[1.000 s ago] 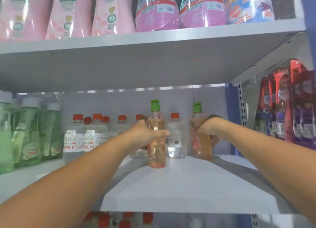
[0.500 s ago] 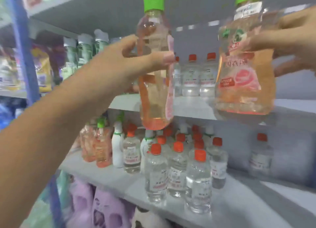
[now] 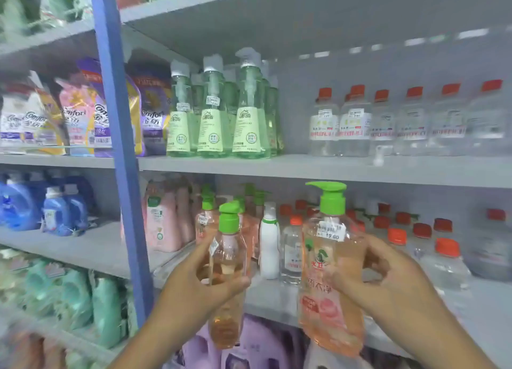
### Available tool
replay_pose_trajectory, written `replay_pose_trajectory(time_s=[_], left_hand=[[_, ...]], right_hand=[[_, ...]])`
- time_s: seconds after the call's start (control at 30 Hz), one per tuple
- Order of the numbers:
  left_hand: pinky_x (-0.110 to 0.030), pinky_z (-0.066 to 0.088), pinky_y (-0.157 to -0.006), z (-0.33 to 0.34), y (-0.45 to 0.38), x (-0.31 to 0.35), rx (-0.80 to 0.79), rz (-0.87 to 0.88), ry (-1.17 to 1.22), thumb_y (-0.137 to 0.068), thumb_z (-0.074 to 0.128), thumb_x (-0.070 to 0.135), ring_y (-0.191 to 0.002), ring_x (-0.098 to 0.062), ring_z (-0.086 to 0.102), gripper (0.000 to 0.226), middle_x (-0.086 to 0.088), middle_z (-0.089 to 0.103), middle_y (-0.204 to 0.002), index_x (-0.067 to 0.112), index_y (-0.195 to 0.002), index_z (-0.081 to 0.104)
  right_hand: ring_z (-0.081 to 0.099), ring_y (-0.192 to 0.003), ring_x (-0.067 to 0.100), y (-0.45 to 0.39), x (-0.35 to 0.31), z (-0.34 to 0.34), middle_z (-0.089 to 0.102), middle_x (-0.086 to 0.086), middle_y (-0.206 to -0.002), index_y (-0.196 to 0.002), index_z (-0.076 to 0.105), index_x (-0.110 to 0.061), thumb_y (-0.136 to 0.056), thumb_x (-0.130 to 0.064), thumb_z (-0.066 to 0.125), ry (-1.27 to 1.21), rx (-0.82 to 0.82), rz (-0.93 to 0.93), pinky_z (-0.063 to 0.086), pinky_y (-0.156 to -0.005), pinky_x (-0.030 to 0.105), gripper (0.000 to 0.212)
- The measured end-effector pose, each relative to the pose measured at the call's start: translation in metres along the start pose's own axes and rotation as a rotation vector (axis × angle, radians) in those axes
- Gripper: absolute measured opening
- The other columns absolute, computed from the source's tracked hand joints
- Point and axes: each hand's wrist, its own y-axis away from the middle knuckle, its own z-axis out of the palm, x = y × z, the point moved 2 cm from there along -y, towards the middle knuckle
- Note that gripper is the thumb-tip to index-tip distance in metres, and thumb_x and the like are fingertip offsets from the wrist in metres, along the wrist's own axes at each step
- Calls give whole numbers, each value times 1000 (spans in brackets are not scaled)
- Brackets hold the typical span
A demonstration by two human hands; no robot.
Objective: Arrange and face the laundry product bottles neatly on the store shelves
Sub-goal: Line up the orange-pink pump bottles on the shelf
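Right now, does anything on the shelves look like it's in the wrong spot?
Yes. One white bottle stands alone between the peach bottles and the clear red-capped ones on the lower shelf. Nothing nearby matches it, so it looks misplaced.

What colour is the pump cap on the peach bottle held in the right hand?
Bright green, clearest in the head view: the pump cap tops the clear peach-liquid bottle.

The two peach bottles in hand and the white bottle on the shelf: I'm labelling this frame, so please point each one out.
Left-hand peach bottle (image 3: 227, 260), head view, on its clear upper body.
Right-hand peach bottle (image 3: 327, 302), head view, on its front label.
White bottle (image 3: 269, 247), head view, on its body.
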Motion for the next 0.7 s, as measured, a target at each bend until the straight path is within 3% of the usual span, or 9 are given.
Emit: replay_pose_trajectory(time_s=[0.07,0.17,0.3,0.37,0.43,0.53,0.63,0.7], left_hand=[[-9,53,-69,-8,-11,-18,-30,-10,36,-60,92,50,-90,12,68,99,14,72,-120,53,-145,42],[-20,54,-91,-3,-32,-37,-91,24,56,-50,86,73,-109,9,65,104,13,67,-132,50,-144,47],[-3,45,-90,26,-55,-51,-106,52,85,-68,93,46,-128,8,53,99,23,49,-149,46,-151,40],[-16,43,-105,41,-62,-58,-79,26,72,-71,93,41,-141,-2,42,104,24,39,-155,44,-156,33],[-25,40,-110,54,-70,-67,-35,8,48,-71,93,43,-139,-3,42,102,21,43,-152,44,-154,33],[-23,39,-98,67,-80,-69,-43,-31,-13,-72,90,50,-123,-4,48,98,18,51,-130,31,-150,34],[-27,48,-93,81,-86,-73,-102,-14,-86,-72,84,61,-118,-11,61,85,19,60,-122,30,-138,40],[-32,52,-98,88,-87,-74,-98,20,-154,-74,76,70,-123,-14,61,88,15,62,-131,29,-143,41]], right_hand=[[68,-85,1,-12,20,45,76,-14,-89,-93,72,-32,-74,-22,87,41,57,68,55,-83,30,25],[64,-88,-8,-29,55,87,73,-18,-92,-94,67,-39,-78,-28,84,32,214,155,52,-81,25,25],[63,-97,-2,-43,86,108,67,-18,-105,-112,62,-37,-81,-45,76,70,332,227,49,-77,25,35],[65,-100,7,-50,98,109,65,-15,-109,-113,59,-36,-86,-39,77,131,349,225,50,-79,30,33],[64,-110,17,-53,108,108,65,-8,-119,-125,57,-29,-89,-43,74,201,349,225,51,-86,34,42],[55,-131,21,-50,118,105,55,-3,-144,-153,37,-25,-93,-51,65,286,330,233,49,-104,40,71],[51,-137,25,-50,123,101,49,3,-153,-159,27,-24,-95,-54,60,320,340,235,47,-110,46,78],[49,-137,28,-51,125,101,47,7,-154,-159,26,-20,-97,-51,59,338,340,239,46,-110,46,77]])
